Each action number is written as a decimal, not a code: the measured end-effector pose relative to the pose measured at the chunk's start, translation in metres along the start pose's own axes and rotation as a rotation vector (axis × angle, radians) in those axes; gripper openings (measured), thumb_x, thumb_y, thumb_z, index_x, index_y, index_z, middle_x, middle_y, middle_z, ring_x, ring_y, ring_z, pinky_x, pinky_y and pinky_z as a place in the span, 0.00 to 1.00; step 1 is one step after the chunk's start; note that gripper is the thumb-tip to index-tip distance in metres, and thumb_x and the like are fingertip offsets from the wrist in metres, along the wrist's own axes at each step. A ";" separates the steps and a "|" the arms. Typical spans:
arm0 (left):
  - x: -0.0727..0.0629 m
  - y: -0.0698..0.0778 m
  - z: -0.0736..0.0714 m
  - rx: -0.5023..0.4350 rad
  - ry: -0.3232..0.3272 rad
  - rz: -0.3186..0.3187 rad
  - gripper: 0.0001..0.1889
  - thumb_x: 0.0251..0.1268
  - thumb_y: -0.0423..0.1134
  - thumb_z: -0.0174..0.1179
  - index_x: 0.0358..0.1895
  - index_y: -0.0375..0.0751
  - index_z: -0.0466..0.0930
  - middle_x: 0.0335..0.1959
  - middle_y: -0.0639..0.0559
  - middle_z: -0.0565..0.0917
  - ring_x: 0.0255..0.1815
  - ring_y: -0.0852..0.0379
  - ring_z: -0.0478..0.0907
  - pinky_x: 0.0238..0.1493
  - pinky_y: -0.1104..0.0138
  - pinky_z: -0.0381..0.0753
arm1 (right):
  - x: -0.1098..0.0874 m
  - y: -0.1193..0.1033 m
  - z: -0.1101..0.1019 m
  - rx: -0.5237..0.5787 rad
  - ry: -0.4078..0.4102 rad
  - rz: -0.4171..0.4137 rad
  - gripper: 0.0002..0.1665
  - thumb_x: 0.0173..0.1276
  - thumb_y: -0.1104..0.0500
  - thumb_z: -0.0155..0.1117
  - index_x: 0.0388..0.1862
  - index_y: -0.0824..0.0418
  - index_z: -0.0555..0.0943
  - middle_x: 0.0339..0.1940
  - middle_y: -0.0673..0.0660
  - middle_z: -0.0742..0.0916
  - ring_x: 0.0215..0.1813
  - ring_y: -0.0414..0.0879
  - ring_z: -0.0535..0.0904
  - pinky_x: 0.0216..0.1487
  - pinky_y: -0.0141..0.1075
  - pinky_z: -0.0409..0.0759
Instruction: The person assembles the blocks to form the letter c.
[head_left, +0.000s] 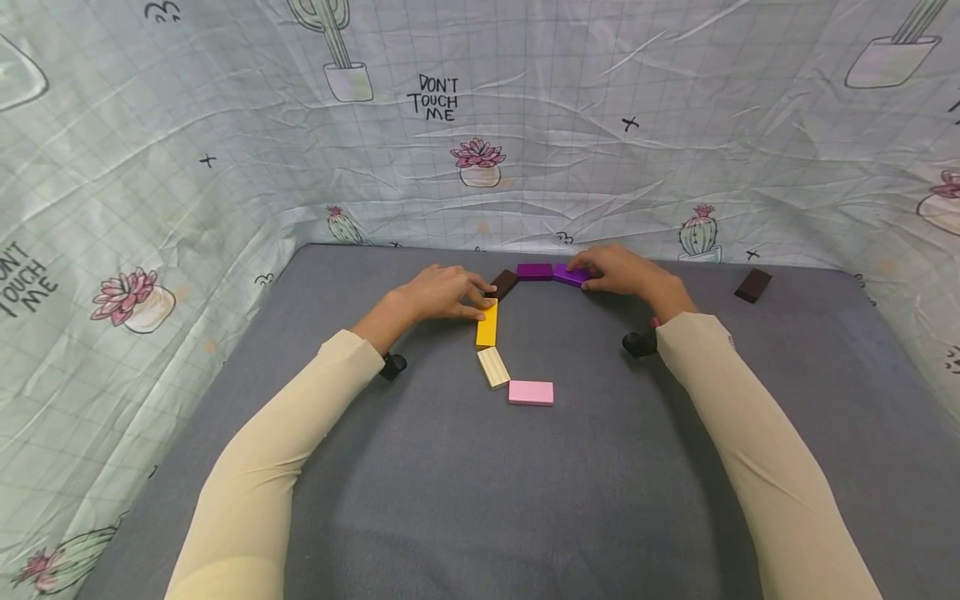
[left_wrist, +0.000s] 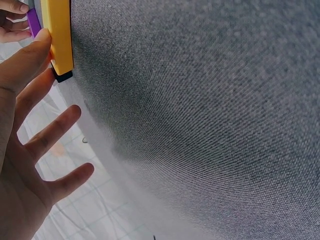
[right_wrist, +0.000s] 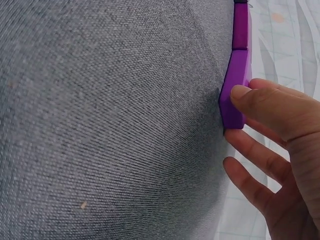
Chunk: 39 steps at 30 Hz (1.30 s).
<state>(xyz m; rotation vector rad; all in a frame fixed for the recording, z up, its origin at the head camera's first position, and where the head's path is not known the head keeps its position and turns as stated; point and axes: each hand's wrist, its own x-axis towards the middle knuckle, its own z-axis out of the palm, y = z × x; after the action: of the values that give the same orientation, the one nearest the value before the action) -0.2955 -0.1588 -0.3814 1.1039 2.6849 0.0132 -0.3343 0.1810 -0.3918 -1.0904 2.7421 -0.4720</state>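
My left hand (head_left: 446, 292) touches the far end of a yellow block (head_left: 487, 323) with its thumb; another fingertip reaches a dark brown block (head_left: 503, 284). Its other fingers (left_wrist: 59, 130) are spread in the left wrist view. On the right, my right hand (head_left: 618, 271) pinches a purple block (right_wrist: 236, 95) between thumb and fingers. That block's end meets a darker magenta-purple block (head_left: 535, 272). A cream ridged block (head_left: 493, 367) lies at the yellow block's near end, and a pink block (head_left: 531, 393) is by its lower corner. Together they form a curved line.
Another dark brown block (head_left: 753, 285) lies apart at the far right. Grey cloth (head_left: 480, 500) covers the table, and a printed fabric wall (head_left: 555, 167) rises close behind the far blocks. Dark wrist devices (head_left: 640, 344) hang beneath both forearms.
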 end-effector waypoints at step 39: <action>-0.001 -0.001 0.001 -0.014 0.004 -0.001 0.20 0.72 0.56 0.62 0.63 0.60 0.83 0.71 0.62 0.75 0.70 0.50 0.71 0.60 0.49 0.74 | 0.002 0.000 0.000 0.017 -0.014 0.019 0.21 0.70 0.67 0.67 0.61 0.67 0.81 0.59 0.67 0.84 0.58 0.63 0.80 0.62 0.57 0.75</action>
<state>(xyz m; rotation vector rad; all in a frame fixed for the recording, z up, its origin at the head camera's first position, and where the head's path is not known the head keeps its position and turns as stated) -0.2955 -0.1607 -0.3827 1.0997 2.6846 0.0343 -0.3356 0.1799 -0.3921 -1.0589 2.7284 -0.4826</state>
